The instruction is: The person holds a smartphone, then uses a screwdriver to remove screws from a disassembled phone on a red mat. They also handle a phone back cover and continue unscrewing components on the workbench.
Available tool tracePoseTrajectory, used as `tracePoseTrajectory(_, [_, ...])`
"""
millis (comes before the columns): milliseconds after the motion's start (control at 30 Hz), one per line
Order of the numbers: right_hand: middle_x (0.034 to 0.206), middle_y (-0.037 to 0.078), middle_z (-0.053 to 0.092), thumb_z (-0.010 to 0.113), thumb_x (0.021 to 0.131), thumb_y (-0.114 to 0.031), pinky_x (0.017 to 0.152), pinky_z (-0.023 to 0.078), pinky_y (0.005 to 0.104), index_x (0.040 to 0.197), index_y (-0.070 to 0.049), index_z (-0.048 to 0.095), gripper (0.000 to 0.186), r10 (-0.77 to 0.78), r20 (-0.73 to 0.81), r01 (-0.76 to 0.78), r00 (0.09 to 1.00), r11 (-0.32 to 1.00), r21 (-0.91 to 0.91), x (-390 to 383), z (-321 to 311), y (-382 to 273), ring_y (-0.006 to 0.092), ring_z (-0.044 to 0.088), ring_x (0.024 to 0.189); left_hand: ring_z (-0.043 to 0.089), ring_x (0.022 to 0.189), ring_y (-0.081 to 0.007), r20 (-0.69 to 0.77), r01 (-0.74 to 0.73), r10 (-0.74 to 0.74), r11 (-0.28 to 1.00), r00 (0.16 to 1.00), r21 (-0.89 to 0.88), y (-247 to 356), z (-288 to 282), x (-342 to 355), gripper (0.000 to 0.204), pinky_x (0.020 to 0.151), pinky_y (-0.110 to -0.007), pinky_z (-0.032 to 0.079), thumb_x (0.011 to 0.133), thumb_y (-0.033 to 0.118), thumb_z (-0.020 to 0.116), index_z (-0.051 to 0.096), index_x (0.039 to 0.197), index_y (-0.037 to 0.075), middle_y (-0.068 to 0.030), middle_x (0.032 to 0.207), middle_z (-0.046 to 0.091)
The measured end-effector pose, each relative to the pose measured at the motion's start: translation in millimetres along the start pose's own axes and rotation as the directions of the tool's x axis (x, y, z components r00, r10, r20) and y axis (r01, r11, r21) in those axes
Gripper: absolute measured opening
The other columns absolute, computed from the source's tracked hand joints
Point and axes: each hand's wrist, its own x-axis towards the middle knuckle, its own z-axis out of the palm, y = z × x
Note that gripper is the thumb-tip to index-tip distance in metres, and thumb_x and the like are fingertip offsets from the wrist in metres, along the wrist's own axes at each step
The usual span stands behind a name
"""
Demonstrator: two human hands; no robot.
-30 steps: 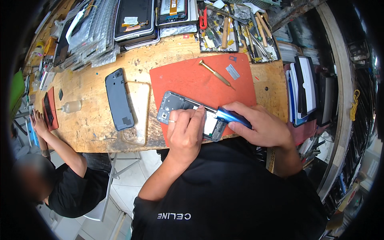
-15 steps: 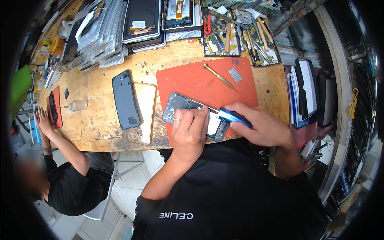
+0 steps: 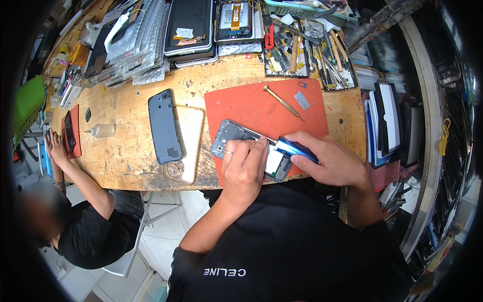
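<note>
An opened smartphone (image 3: 232, 132), back off and its inside showing, lies tilted near the front edge of an orange-red mat (image 3: 251, 105). My left hand (image 3: 242, 168) curls over its middle, holding it, fingertips at the tool's front end. In my right hand (image 3: 329, 163) is a blue-handled screwdriver (image 3: 297, 150), lying low across the phone; its tip is hidden by my left fingers. On the mat beyond lie a brass-coloured screwdriver (image 3: 285, 103) and a small grey metal plate (image 3: 302, 100). Left of the mat, a dark phone back cover (image 3: 164, 126) overlaps a clear gold-edged case (image 3: 190, 146).
Tool trays (image 3: 287, 50) and stacked dark phone frames (image 3: 188, 25) line the back, beside bubble-wrapped sheets (image 3: 136, 50). A small clear bottle (image 3: 104, 131) stands at left. There a co-worker's hand (image 3: 58, 148) rests by another phone (image 3: 69, 128). Flat panels (image 3: 387, 118) stand at right.
The whole scene has shifted slightly right in the picture. Both hands stay on the phone and screwdriver. The blue handle sits a little closer to my left fingertips.
</note>
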Motion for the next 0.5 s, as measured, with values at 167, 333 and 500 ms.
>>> tracePoseTrajectory(167, [0.104, 0.028, 0.076, 0.066, 0.104, -0.023, 0.085, 0.058, 0.0542, 0.138, -0.003, 0.059, 0.04, -0.031, -0.011, 0.031, 0.999, 0.999, -0.018, 2.2, 0.9, -0.5, 0.0496, 0.073, 0.097, 0.064, 0.082, -0.0289, 0.003, 0.003, -0.003, 1.0, 1.0, -0.016, -2.2, -1.0, -0.3, 0.028, 0.073, -0.039, 0.051, 0.083, -0.007, 0.083, 0.077, 0.109, 0.0, -0.0104, 0.09, 0.071])
tracePoseTrajectory(333, [0.107, 0.029, 0.075, 0.066, 0.104, -0.023, 0.086, 0.058, 0.0533, 0.139, -0.003, 0.059, 0.041, -0.017, -0.015, 0.016, 1.0, 1.0, -0.023, 6.9, 3.7, -7.1, 0.0481, 0.074, 0.099, 0.066, 0.081, -0.0291, -0.046, 0.022, -0.025, 0.997, 0.999, -0.07, 0.4, -7.2, 4.0, 0.024, 0.074, -0.039, 0.052, 0.083, -0.007, 0.082, 0.078, 0.107, 0.0, -0.0106, 0.091, 0.073])
tracePoseTrajectory(500, [0.103, 0.026, 0.076, 0.067, 0.104, -0.025, 0.084, 0.058, 0.0494, 0.139, -0.004, 0.058, 0.042, -0.094, 0.112, 0.086, 0.989, 0.994, 0.071, -0.2, -4.4, -11.2, 0.0448, 0.075, 0.093, 0.069, 0.081, -0.0292, -0.168, -0.069, 0.069, 0.998, 0.983, 0.003, -8.9, -39.9, 15.7, 0.02, 0.075, -0.04, 0.054, 0.083, -0.008, 0.079, 0.077, 0.1, 0.002, -0.01, 0.091, 0.073])
